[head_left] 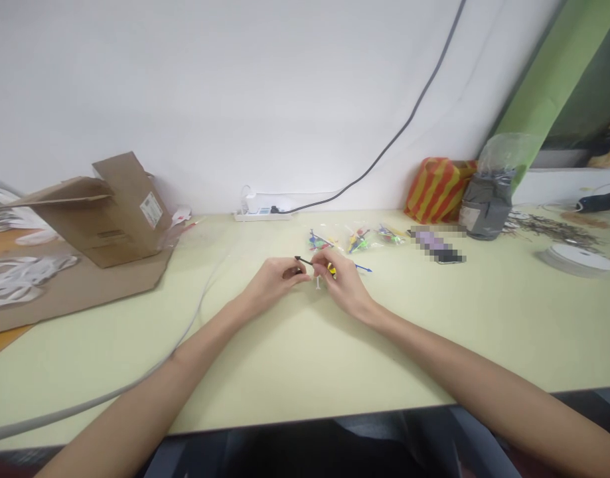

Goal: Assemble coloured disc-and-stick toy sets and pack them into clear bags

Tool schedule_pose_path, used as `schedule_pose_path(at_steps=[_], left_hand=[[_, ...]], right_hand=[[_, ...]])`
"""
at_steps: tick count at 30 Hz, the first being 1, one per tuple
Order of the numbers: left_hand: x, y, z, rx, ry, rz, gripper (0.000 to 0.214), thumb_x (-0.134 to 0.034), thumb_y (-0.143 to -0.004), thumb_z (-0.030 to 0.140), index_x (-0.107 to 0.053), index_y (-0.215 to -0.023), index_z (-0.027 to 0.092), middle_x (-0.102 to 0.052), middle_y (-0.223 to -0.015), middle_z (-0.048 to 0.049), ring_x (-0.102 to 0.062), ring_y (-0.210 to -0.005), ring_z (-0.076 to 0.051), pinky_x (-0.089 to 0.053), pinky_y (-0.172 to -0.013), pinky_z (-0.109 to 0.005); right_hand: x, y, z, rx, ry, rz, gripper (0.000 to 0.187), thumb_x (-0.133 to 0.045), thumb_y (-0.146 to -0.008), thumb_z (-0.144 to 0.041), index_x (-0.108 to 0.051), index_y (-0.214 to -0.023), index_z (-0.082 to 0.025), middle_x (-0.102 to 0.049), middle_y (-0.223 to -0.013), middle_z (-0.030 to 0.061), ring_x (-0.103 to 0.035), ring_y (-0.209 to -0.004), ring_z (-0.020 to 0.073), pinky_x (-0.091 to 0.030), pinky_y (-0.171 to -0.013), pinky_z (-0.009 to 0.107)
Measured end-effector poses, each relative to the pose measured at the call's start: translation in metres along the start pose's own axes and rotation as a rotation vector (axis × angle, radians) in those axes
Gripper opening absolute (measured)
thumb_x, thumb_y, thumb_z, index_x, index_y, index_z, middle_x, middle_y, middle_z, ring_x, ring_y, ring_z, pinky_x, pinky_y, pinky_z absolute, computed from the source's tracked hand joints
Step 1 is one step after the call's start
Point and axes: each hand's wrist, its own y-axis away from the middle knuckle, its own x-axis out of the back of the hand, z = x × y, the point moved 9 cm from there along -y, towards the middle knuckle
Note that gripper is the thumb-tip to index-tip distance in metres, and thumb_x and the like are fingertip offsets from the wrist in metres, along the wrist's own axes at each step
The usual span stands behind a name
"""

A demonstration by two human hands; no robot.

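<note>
Through the head camera, I saw a pale yellow-green table (295,358) with a white power strip (262,214) at its back edge, which I used as my landmark. In front of and slightly right of the power strip, the person's two bare hands met above the tabletop. The left hand (273,279) was partly closed, its curled fingers pinching one end of a thin dark rod (305,261). The right hand (345,284) was also nearly closed, its fingertips on a small yellow piece (330,268) at the rod's other end. A small white piece (317,283) showed just below the hands; I could not tell whether it was attached. A blue arrow-tipped stick (363,268) lay just beside the right hand. Further right of the power strip, three clear plastic packets (358,240) of small coloured parts lay in a row, their contents bagged. So one assembly was in hand, with more parts waiting. Left of the power strip stood a brown cardboard box (105,212).
</note>
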Motion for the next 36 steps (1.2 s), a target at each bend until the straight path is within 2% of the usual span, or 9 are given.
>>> schedule_pose_path(at_steps=[4,7,15,18,24,29,32,36], left_hand=[[-0.007,0.000,-0.001,0.010,0.229,-0.022,0.026,-0.069,-0.085,0.039,-0.070,-0.098,0.017,-0.073,-0.087,-0.0029,-0.066,-0.076,-0.017,-0.054,-0.075,-0.028],[-0.006,0.000,0.003,0.003,0.297,-0.002,0.023,-0.066,-0.087,0.035,-0.070,-0.102,0.018,-0.075,-0.092,-0.0040,-0.071,-0.087,-0.019,-0.057,-0.086,-0.032],[-0.002,0.002,0.008,0.075,0.444,0.081,0.032,-0.070,-0.085,0.033,-0.071,-0.113,0.018,-0.077,-0.102,-0.0065,-0.074,-0.090,-0.023,-0.059,-0.089,-0.036],[-0.004,0.002,0.010,0.069,0.445,0.063,0.029,-0.069,-0.085,0.031,-0.072,-0.111,0.019,-0.077,-0.099,-0.0050,-0.074,-0.089,-0.021,-0.059,-0.087,-0.034],[-0.007,0.003,0.011,0.075,0.405,0.039,0.025,-0.066,-0.086,0.029,-0.071,-0.109,0.019,-0.074,-0.087,-0.0017,-0.067,-0.072,-0.015,-0.056,-0.072,-0.028],[-0.005,0.003,0.011,0.075,0.363,0.056,0.024,-0.065,-0.086,0.025,-0.070,-0.109,0.019,-0.073,-0.085,-0.0015,-0.068,-0.075,-0.016,-0.054,-0.077,-0.028],[-0.005,0.002,0.013,0.057,0.350,0.054,0.023,-0.064,-0.087,0.026,-0.070,-0.108,0.019,-0.073,-0.088,-0.0021,-0.069,-0.080,-0.017,-0.055,-0.078,-0.029],[-0.002,0.001,0.019,0.014,0.320,0.072,0.024,-0.066,-0.087,0.030,-0.071,-0.108,0.019,-0.074,-0.093,-0.0031,-0.069,-0.086,-0.018,-0.054,-0.081,-0.029]], right_hand=[[-0.003,-0.001,0.006,-0.051,-0.151,-0.027,0.009,-0.052,-0.095,-0.024,-0.060,-0.095,-0.020,-0.069,-0.080,0.0018,-0.062,-0.077,0.0167,-0.045,-0.076,0.029],[-0.004,-0.002,0.010,-0.089,-0.256,-0.037,0.009,-0.056,-0.094,-0.027,-0.061,-0.095,-0.019,-0.070,-0.077,0.0015,-0.065,-0.076,0.0164,-0.046,-0.073,0.028],[0.004,-0.005,0.010,-0.075,-0.247,0.033,0.017,-0.062,-0.091,-0.034,-0.066,-0.086,-0.019,-0.070,-0.078,0.0022,-0.065,-0.078,0.0170,-0.047,-0.077,0.030],[0.007,-0.005,0.010,-0.057,-0.260,0.054,0.018,-0.065,-0.089,-0.036,-0.068,-0.085,-0.019,-0.069,-0.082,0.0024,-0.064,-0.080,0.0170,-0.046,-0.075,0.029],[0.007,-0.006,0.009,-0.036,-0.268,0.058,0.019,-0.066,-0.089,-0.038,-0.070,-0.085,-0.020,-0.069,-0.080,0.0025,-0.063,-0.077,0.0175,-0.047,-0.073,0.030],[0.006,-0.006,0.007,-0.021,-0.265,0.052,0.019,-0.061,-0.092,-0.037,-0.071,-0.087,-0.022,-0.071,-0.085,0.0042,-0.064,-0.081,0.0192,-0.048,-0.075,0.031],[0.005,-0.006,0.009,-0.048,-0.284,0.054,0.015,-0.064,-0.090,-0.036,-0.068,-0.088,-0.021,-0.069,-0.080,0.0025,-0.064,-0.077,0.0185,-0.048,-0.074,0.031],[0.008,-0.006,0.015,-0.098,-0.263,0.076,0.023,-0.068,-0.087,-0.043,-0.064,-0.085,-0.021,-0.068,-0.077,0.0020,-0.063,-0.075,0.0183,-0.046,-0.071,0.030]])
